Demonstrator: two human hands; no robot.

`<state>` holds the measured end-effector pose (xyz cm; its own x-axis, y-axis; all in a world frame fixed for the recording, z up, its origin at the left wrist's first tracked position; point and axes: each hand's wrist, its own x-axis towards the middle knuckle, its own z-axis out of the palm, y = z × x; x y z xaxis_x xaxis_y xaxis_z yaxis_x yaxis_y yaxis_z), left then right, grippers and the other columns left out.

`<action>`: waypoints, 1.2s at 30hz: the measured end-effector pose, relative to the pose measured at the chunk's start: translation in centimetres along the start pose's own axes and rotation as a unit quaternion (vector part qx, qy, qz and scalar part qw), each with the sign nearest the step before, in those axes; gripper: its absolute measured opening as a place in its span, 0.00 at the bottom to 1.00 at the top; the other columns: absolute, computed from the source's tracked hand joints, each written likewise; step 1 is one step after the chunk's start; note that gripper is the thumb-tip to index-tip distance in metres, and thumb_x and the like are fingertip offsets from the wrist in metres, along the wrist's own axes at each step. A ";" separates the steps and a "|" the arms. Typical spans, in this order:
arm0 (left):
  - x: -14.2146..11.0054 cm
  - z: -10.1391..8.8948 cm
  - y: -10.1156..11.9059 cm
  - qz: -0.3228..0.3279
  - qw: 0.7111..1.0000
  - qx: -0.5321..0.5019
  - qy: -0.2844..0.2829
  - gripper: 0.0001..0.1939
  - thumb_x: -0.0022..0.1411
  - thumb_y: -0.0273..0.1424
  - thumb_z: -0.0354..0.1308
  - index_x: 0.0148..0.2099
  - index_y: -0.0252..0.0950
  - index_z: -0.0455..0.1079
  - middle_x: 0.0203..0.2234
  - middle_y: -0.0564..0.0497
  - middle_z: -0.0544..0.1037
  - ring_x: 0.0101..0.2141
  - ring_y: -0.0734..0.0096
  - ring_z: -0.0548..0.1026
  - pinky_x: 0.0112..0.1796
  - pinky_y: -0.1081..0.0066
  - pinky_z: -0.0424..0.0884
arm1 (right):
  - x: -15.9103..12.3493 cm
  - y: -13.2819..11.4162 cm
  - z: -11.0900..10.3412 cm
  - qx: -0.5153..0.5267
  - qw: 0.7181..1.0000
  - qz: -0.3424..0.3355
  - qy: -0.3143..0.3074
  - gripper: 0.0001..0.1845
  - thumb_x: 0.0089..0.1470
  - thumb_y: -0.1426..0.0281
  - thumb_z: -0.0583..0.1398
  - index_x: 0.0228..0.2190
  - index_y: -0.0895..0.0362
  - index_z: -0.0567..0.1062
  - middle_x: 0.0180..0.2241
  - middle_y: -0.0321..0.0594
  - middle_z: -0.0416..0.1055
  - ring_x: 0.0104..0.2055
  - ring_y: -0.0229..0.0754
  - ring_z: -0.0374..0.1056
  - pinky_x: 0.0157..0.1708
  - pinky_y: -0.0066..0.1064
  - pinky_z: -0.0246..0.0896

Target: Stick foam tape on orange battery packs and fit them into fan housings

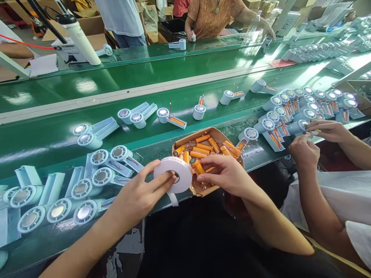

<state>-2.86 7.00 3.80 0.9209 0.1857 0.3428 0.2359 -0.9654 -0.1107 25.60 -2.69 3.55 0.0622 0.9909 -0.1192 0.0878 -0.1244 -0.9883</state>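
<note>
My left hand (145,189) is closed on a roll of white tape (179,170), two fingers reaching into its core. A loose strip of the tape hangs below the roll. Between thumb and fingers, my right hand (226,173) pinches an orange battery cell (197,166) close to the roll's right edge; whether the two touch I cannot tell. Under and behind both hands sits a cut-down cardboard box (208,133) with several more orange batteries (203,148) and thin wires in it.
Several pale blue fan housings (101,175) lie to the left, and more with batteries (272,125) to the right. A co-worker's hands (307,150) work at the right. Across the green conveyor belt (139,73) stand other people and a white bottle (82,40).
</note>
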 end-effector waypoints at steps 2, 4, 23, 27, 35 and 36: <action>0.7 -0.7 0.1 0.014 1.000 0.025 -0.010 0.24 0.65 0.17 0.57 0.58 0.41 0.77 0.53 0.54 0.82 0.64 0.50 0.71 0.61 0.57 0.77 | 0.2 0.0 0.0 0.015 0.998 0.025 -0.057 0.19 0.49 0.61 0.76 0.42 0.53 0.83 0.38 0.39 0.84 0.40 0.47 0.82 0.40 0.35 0.80; 1.7 -1.6 0.0 0.037 0.998 0.052 -0.020 0.21 0.67 0.17 0.55 0.55 0.40 0.78 0.50 0.53 0.83 0.59 0.51 0.75 0.58 0.57 0.79 | 0.6 0.2 0.5 0.074 0.992 0.048 -0.090 0.20 0.49 0.64 0.76 0.44 0.51 0.81 0.40 0.38 0.85 0.44 0.49 0.82 0.46 0.39 0.80; 8.2 0.8 2.7 -0.078 0.972 -0.185 0.124 0.23 0.72 0.45 0.62 0.62 0.38 0.71 0.50 0.43 0.80 0.52 0.51 0.77 0.53 0.52 0.79 | -0.7 0.4 -0.7 -0.093 0.948 -0.230 0.200 0.12 0.60 0.65 0.70 0.46 0.50 0.80 0.41 0.38 0.84 0.39 0.44 0.83 0.42 0.32 0.81; 9.8 0.3 2.6 -0.084 0.965 -0.171 0.179 0.16 0.74 0.33 0.60 0.62 0.43 0.72 0.46 0.48 0.78 0.43 0.62 0.78 0.45 0.62 0.77 | -1.8 1.6 2.4 -0.226 0.914 -0.290 0.173 0.15 0.66 0.64 0.66 0.50 0.58 0.80 0.36 0.40 0.84 0.31 0.41 0.81 0.39 0.27 0.79; 9.3 -1.6 2.9 -0.011 0.974 -0.154 0.165 0.14 0.70 0.21 0.61 0.57 0.34 0.73 0.44 0.47 0.80 0.44 0.65 0.75 0.46 0.64 0.78 | -2.6 2.0 2.0 -0.258 0.882 -0.346 0.191 0.32 0.67 0.70 0.65 0.68 0.48 0.67 0.44 0.45 0.85 0.40 0.51 0.84 0.38 0.37 0.83; 9.2 -2.5 2.6 -0.016 0.979 -0.136 0.151 0.12 0.71 0.23 0.60 0.55 0.35 0.74 0.43 0.49 0.80 0.42 0.67 0.75 0.44 0.65 0.77 | -2.4 2.1 2.1 -0.242 0.891 -0.343 0.174 0.35 0.65 0.70 0.66 0.69 0.47 0.66 0.44 0.45 0.85 0.39 0.54 0.84 0.37 0.39 0.84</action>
<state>5.48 5.76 9.03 0.7715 0.1938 0.6060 0.1344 -0.9806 0.1426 23.52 -5.25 1.60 0.1255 0.7772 0.6166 0.6375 0.4131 -0.6504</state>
